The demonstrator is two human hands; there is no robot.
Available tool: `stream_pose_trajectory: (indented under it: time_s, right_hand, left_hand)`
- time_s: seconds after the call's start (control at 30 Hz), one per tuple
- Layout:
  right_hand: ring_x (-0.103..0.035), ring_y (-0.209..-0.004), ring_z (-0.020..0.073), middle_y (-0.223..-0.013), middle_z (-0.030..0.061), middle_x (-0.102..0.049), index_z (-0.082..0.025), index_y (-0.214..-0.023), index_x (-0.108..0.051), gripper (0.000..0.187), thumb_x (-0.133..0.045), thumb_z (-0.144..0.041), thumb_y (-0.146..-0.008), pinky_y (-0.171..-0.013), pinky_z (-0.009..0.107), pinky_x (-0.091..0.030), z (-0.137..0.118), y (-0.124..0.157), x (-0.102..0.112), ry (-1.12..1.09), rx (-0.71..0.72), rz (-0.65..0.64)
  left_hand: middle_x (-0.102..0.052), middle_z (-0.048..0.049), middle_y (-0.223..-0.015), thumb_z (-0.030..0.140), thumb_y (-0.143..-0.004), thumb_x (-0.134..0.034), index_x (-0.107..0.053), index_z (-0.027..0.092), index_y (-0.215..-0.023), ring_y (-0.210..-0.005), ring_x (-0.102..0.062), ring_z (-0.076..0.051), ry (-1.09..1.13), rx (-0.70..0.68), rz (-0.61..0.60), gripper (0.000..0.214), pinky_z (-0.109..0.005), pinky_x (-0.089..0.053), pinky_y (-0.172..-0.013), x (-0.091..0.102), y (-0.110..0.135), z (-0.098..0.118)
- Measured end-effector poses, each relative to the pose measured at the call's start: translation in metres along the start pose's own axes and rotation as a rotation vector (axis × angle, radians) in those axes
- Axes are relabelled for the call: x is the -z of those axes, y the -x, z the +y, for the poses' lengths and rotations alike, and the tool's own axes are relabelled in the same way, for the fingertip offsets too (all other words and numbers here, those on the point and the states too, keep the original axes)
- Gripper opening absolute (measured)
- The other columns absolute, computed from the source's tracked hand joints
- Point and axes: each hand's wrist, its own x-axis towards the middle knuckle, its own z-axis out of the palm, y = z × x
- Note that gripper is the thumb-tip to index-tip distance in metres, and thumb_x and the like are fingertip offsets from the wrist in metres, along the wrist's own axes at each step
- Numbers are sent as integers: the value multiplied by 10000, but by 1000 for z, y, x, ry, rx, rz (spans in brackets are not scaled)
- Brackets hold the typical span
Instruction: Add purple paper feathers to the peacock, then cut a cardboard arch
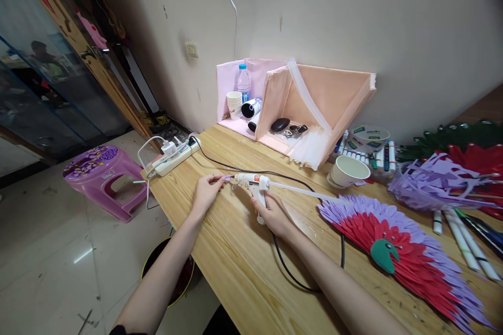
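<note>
My right hand (275, 211) is wrapped round the handle of a white hot glue gun (248, 182), whose nozzle points left. A long clear glue stick (301, 189) sticks out of the gun's back. Near the left edge of the wooden table, my left hand (207, 194) pinches a small purple paper piece (228, 178) at the nozzle tip. To the right lies a fan-shaped paper craft (408, 256) with purple outer strips, red inner strips and a green head shape (384, 255).
A power strip (175, 158) with plugs sits at the table's left corner. The gun's black cable (291, 272) loops over the table. A paper cup (348, 172), purple paper strips (424, 183), markers (463, 241) and a pink box display (271, 104) stand behind and right. A purple stool (110, 183) is on the floor.
</note>
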Motion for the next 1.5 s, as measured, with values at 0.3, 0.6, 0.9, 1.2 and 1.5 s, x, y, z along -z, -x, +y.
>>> stream_pose_trajectory:
  time_s: [0.3, 0.6, 0.9, 1.2, 1.5]
  right_hand:
    - [-544, -641, 169, -639, 9, -587, -173, -788, -587, 277, -405, -358, -886, -612, 254, -383, -5, 0, 1, 38, 11, 6]
    - [-584, -748, 188, -809, 37, -641, -167, -893, -601, 259, -403, -334, -878, -698, 267, -420, -9, -1, 4, 67, 22, 13]
    - [-538, -606, 163, -672, 22, -604, -178, -745, -562, 251, -420, -346, -865, -586, 248, -377, -7, -3, 2, 130, -5, 94]
    - [-530, -787, 222, -836, 65, -641, -192, -854, -570, 167, -423, -272, -850, -725, 314, -374, -1, -63, -4, 412, 44, 180]
    - [-488, -949, 254, -988, 126, -607, -137, -1009, -595, 270, -545, -340, -836, -836, 369, -369, -11, -46, 19, 478, 81, 99]
  left_hand:
    - [-704, -59, -678, 355, -609, -712, -730, 130, -741, -590, -590, -144, -35, -1, -6, 261, -249, -445, -595, 0, 0, 0]
    - [-701, -59, -669, 362, -618, -698, -736, 131, -733, -594, -583, -145, -55, -2, -14, 261, -244, -435, -587, 1, 0, -1]
    - [-678, -44, -617, 404, -603, -716, -735, 132, -751, -557, -560, -135, -24, 4, -16, 310, -241, -426, -567, 4, -3, -4]
    - [-709, -81, -786, 479, -575, -748, -719, 134, -852, -681, -615, -161, 76, -20, -28, 444, -249, -466, -618, 8, 10, 3]
    - [-652, -25, -794, 355, -641, -755, -624, 169, -1015, -683, -563, -99, 285, 61, -341, 438, -193, -427, -634, -20, 58, 34]
